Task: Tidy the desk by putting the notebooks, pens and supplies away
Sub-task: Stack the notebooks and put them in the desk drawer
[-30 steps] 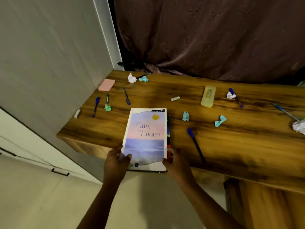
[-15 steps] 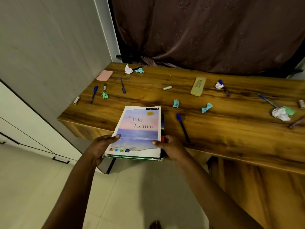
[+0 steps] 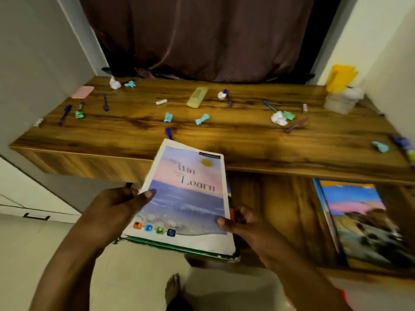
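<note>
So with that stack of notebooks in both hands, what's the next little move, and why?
Probably swing the stack of notebooks to the right and lower it into the open shelf under the desk. The left hand and right hand both grip it, lifted off the desk, and a colourful notebook lies in that shelf, so it looks like where notebooks go.
</note>
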